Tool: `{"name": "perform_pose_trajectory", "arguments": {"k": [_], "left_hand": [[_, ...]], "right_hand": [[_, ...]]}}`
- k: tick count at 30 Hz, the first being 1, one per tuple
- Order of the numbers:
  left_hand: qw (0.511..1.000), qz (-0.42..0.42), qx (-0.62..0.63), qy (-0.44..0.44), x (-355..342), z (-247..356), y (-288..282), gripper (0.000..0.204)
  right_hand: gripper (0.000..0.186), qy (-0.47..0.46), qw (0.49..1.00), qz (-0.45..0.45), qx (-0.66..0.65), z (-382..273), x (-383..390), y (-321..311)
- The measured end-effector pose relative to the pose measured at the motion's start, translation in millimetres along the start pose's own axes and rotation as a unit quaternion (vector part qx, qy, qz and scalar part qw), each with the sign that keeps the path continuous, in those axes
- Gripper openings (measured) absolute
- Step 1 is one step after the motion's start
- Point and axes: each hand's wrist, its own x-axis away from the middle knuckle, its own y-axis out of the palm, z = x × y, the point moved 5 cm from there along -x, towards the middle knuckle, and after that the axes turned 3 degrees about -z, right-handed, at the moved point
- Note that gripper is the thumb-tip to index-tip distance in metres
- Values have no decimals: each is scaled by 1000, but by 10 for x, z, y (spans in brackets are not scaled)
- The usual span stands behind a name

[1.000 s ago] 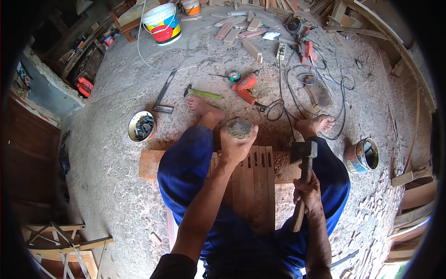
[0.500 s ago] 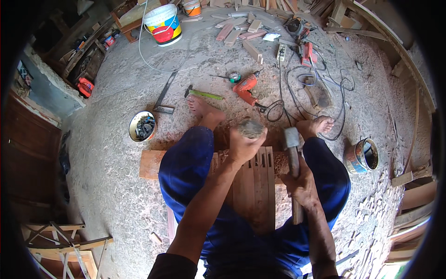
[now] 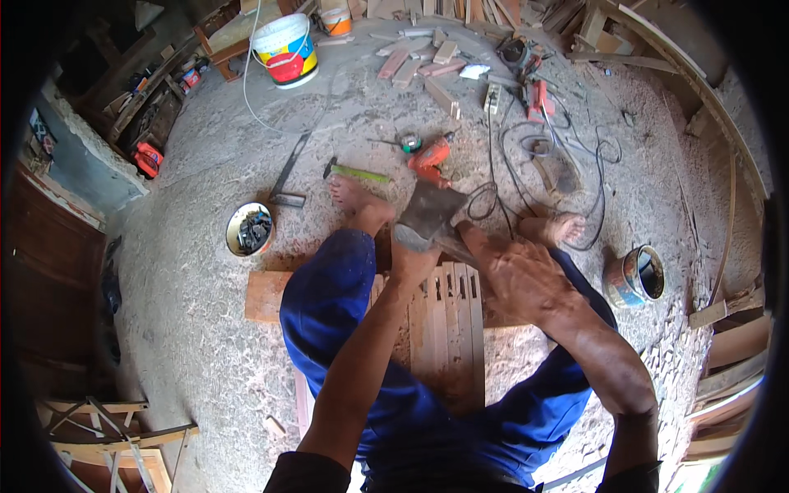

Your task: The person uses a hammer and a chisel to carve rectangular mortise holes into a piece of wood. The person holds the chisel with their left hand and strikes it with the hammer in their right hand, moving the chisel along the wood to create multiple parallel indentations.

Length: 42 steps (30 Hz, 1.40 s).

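My left hand (image 3: 415,263) is closed round an upright object with a round, rough grey top (image 3: 413,238), above several slotted wooden strips (image 3: 440,345) between my legs. My right hand (image 3: 526,283) grips the wooden handle of a hammer. Its dark metal head (image 3: 431,205) hangs over the object in my left hand, partly hiding it; I cannot tell whether they touch. The strips lie side by side across a wooden block (image 3: 265,296), with dark slots near their far ends.
On the floor are an orange drill (image 3: 431,154), cables, a green-handled hammer (image 3: 357,172), a square (image 3: 288,199), a tin of dark metal pieces (image 3: 251,228), a second tin (image 3: 633,279), a large bucket (image 3: 283,49) and wood offcuts (image 3: 411,62). Stacked boards (image 3: 731,370) line the right.
My right hand has swung up and to the left, bringing the hammer head over my left hand's object. My left hand moved slightly right, then back left.
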Motion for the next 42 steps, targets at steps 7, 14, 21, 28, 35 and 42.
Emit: {"name": "perform_pose_trajectory", "arguments": {"k": [7,14,21,28,35,42], "left_hand": [[950,22,222,-216,-208,-554,136,8],[951,24,249,-181,-73,-401,104,7],[957,-144,251,-6,651,507,2,16],[972,-56,219,-64,189,654,-149,23],[998,67,0,-3,-204,666,-316,35],[998,59,-25,-16,-217,661,-345,33]], "right_hand": [[48,69,966,127,-214,-6,-354,-797],[59,105,986,-104,-81,173,-564,-4],[58,114,969,-60,-209,235,92,-81],[51,178,895,47,-407,265,330,-20],[52,190,873,62,-444,245,325,67],[52,239,847,35,-473,261,339,190]]}}
